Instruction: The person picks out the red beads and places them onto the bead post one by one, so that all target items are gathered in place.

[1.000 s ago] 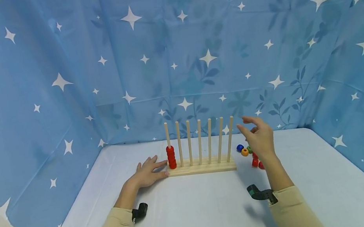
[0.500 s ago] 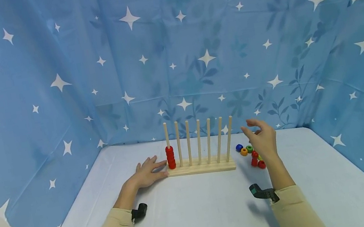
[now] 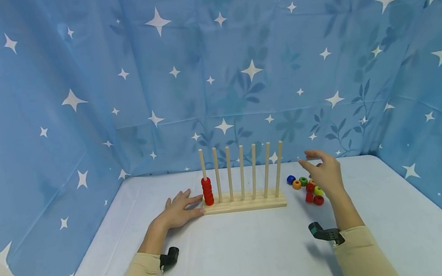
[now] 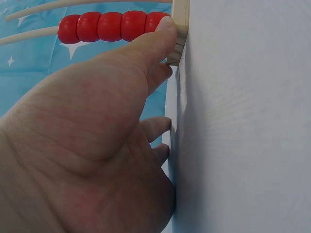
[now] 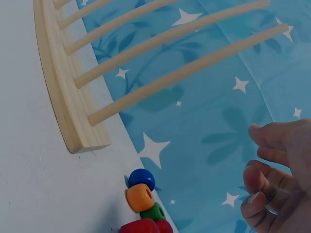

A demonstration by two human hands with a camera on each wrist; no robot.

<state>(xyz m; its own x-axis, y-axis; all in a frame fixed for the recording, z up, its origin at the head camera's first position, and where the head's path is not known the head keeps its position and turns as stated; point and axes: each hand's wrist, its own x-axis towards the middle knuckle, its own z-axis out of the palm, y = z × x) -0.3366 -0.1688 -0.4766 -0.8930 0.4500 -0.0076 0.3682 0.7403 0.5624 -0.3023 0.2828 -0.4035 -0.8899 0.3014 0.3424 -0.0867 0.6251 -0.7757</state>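
A wooden peg rack [image 3: 253,204] with several upright pegs stands near the back of the table. Several red beads [image 3: 208,191] are stacked on its leftmost peg; the other pegs are bare. My left hand [image 3: 177,211] lies spread at the rack's left end, thumb and index fingertips touching it. To the right of the rack, my right hand [image 3: 325,174] is raised above the table with thumb and fingers apart, nothing between them. Below it lie loose beads, among them a blue bead [image 3: 291,179], an orange bead [image 3: 296,184], a green bead [image 3: 303,181] and a red bead [image 3: 318,200].
A white cloth covers the table [image 3: 240,260]. Blue curtains [image 3: 209,62] with white stars enclose the back and both sides. Each wrist wears a black camera, such as the right wrist camera [image 3: 325,233].
My right hand has drifted right and slightly downward, away from the rightmost peg, uncovering more of the loose beads. My left hand keeps its place at the rack.
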